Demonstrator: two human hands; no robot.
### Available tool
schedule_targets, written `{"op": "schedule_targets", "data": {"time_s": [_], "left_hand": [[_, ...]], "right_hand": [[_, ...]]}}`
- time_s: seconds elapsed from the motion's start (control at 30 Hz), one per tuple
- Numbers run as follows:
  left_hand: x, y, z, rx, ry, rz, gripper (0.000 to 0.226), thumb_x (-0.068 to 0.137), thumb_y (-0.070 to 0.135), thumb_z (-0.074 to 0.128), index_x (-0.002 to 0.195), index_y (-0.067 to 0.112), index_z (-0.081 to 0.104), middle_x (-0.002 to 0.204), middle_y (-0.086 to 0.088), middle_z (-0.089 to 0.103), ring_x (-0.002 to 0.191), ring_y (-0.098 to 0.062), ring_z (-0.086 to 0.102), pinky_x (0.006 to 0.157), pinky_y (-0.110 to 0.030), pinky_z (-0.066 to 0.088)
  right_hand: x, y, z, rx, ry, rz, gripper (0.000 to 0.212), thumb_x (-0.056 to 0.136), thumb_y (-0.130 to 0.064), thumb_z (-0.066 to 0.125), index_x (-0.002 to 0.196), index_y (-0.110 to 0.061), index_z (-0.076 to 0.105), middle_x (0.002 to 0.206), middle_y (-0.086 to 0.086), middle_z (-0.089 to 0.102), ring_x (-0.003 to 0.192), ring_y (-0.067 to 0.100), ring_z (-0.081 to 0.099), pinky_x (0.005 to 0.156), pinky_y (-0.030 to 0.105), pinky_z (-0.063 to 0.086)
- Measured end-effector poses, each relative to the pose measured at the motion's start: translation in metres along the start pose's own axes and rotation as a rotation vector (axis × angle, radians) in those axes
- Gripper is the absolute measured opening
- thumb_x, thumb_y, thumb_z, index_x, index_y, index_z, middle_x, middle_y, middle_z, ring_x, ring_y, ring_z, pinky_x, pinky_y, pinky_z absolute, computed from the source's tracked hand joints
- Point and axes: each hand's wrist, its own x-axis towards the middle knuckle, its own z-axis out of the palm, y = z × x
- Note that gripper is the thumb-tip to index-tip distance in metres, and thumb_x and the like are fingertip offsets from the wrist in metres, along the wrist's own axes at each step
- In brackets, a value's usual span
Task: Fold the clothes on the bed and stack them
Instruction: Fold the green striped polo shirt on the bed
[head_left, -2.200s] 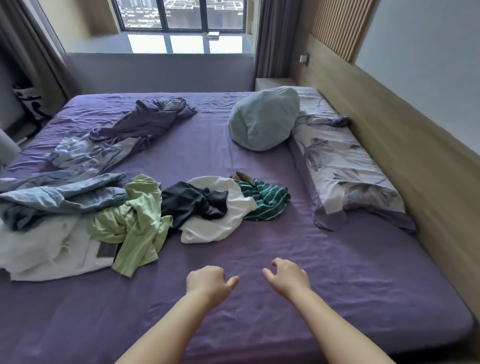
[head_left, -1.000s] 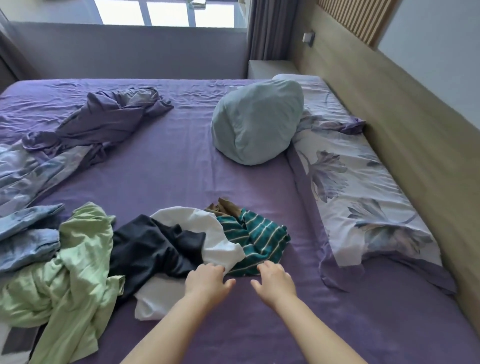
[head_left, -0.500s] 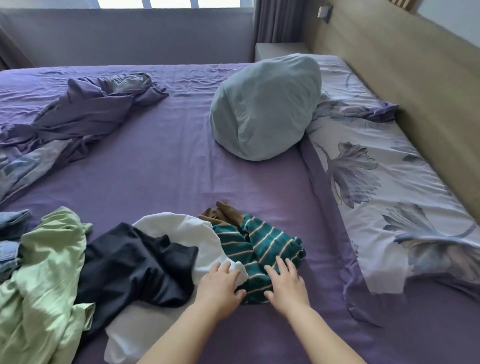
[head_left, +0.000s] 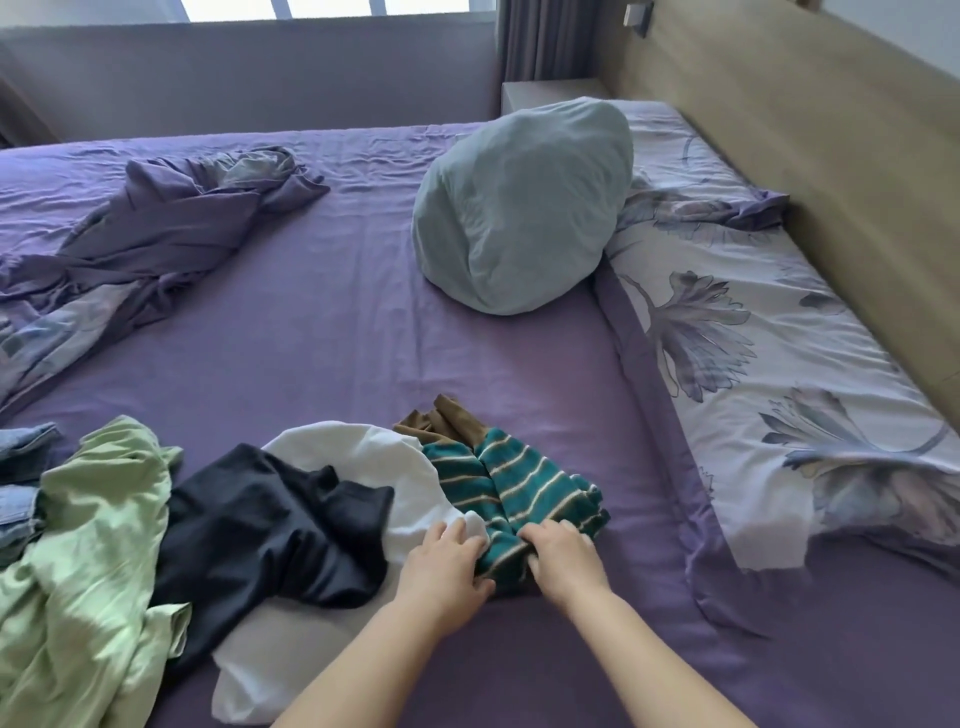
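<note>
Purple sheets cover the bed, which runs up to a wooden headboard on the right. Near its front edge lies a crumpled green striped garment, touching a white garment on its left. Both hands work at its near hem: the left hand and the right hand each curl their fingers into the striped fabric, apparently bunching it, though motion blur softens the fingertips. Further left lie a black garment and a light green one.
</note>
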Motion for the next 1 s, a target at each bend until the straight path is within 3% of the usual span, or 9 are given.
{"op": "schedule_targets", "data": {"time_s": [0.17, 0.3, 0.4, 0.5, 0.6, 0.7, 0.8, 0.9, 1.0], "left_hand": [[-0.034, 0.008, -0.026, -0.052, 0.078, 0.01, 0.075, 0.083, 0.048, 0.057, 0.147, 0.022, 0.026, 0.152, 0.001, 0.025, 0.137, -0.021, 0.023, 0.108, -0.036, 0.033], [-0.071, 0.01, -0.056, -0.215, 0.186, 0.032, 0.093, 0.078, 0.045, 0.064, 0.151, 0.021, 0.012, 0.151, 0.003, 0.031, 0.137, -0.019, 0.03, 0.109, -0.034, 0.031], [-0.106, 0.012, -0.083, -0.357, 0.29, 0.07, 0.088, 0.07, 0.036, 0.069, 0.145, 0.03, 0.025, 0.131, 0.008, 0.052, 0.124, -0.016, 0.045, 0.095, -0.034, 0.043], [-0.14, 0.013, -0.11, -0.546, 0.4, 0.065, 0.052, 0.077, 0.024, 0.067, 0.125, 0.027, 0.05, 0.108, 0.005, 0.064, 0.104, -0.017, 0.058, 0.085, -0.03, 0.047], [-0.171, 0.015, -0.138, -0.781, 0.456, 0.045, 0.024, 0.084, 0.014, 0.065, 0.106, 0.02, 0.059, 0.093, 0.006, 0.065, 0.088, -0.011, 0.06, 0.074, -0.016, 0.045], [-0.2, 0.018, -0.16, -0.945, 0.453, 0.045, 0.017, 0.088, 0.012, 0.063, 0.103, 0.018, 0.059, 0.093, -0.001, 0.064, 0.086, -0.013, 0.059, 0.076, -0.021, 0.046], [-0.227, 0.017, -0.176, -1.121, 0.4, 0.028, 0.016, 0.09, 0.01, 0.06, 0.104, 0.017, 0.057, 0.101, -0.012, 0.067, 0.085, -0.016, 0.06, 0.077, -0.026, 0.05], [-0.251, 0.011, -0.188, -1.151, 0.378, -0.03, 0.02, 0.087, 0.016, 0.064, 0.106, 0.016, 0.057, 0.103, -0.012, 0.067, 0.089, -0.02, 0.062, 0.081, -0.031, 0.052], [-0.276, 0.005, -0.197, -1.117, 0.329, -0.087, 0.023, 0.086, 0.022, 0.067, 0.102, 0.01, 0.056, 0.094, -0.009, 0.063, 0.081, -0.018, 0.062, 0.069, -0.027, 0.049]], "right_hand": [[-0.017, -0.029, -0.052, 0.24, 0.093, -0.064, 0.031, 0.091, -0.03, 0.053, 0.12, -0.023, 0.062, 0.117, 0.003, 0.065, 0.114, 0.024, 0.053, 0.096, 0.031, 0.038], [-0.047, -0.056, -0.097, 0.686, 0.067, -0.046, 0.016, 0.095, -0.023, 0.051, 0.103, -0.02, 0.063, 0.104, 0.0, 0.068, 0.1, 0.017, 0.06, 0.086, 0.029, 0.043], [-0.076, -0.078, -0.129, 1.009, 0.086, -0.049, 0.014, 0.096, -0.018, 0.05, 0.092, -0.019, 0.063, 0.092, -0.002, 0.066, 0.089, 0.013, 0.059, 0.085, 0.029, 0.046], [-0.103, -0.1, -0.157, 1.15, 0.133, -0.055, 0.012, 0.095, -0.022, 0.055, 0.088, -0.016, 0.062, 0.084, -0.001, 0.064, 0.081, 0.013, 0.058, 0.077, 0.028, 0.048], [-0.133, -0.115, -0.18, 1.149, 0.163, -0.007, 0.023, 0.088, -0.032, 0.065, 0.106, -0.019, 0.06, 0.102, 0.003, 0.064, 0.088, 0.014, 0.062, 0.079, 0.027, 0.051], [-0.171, -0.129, -0.196, 0.943, 0.142, -0.061, 0.051, 0.084, -0.036, 0.069, 0.129, -0.025, 0.048, 0.12, 0.0, 0.056, 0.103, 0.009, 0.057, 0.084, 0.018, 0.045], [-0.215, -0.143, -0.193, 0.658, 0.217, -0.159, 0.078, 0.08, -0.045, 0.07, 0.145, -0.028, 0.031, 0.144, 0.002, 0.034, 0.132, 0.015, 0.036, 0.107, 0.024, 0.03], [-0.261, -0.162, -0.176, 0.425, 0.311, -0.363, 0.085, 0.073, -0.054, 0.072, 0.143, -0.041, 0.026, 0.155, -0.003, 0.009, 0.143, 0.012, 0.01, 0.114, 0.029, 0.017], [-0.288, -0.186, -0.159, 0.334, 0.376, -0.452, 0.077, 0.073, -0.051, 0.073, 0.139, -0.03, 0.04, 0.151, -0.003, 0.023, 0.141, 0.013, 0.014, 0.116, 0.032, 0.017]]}}
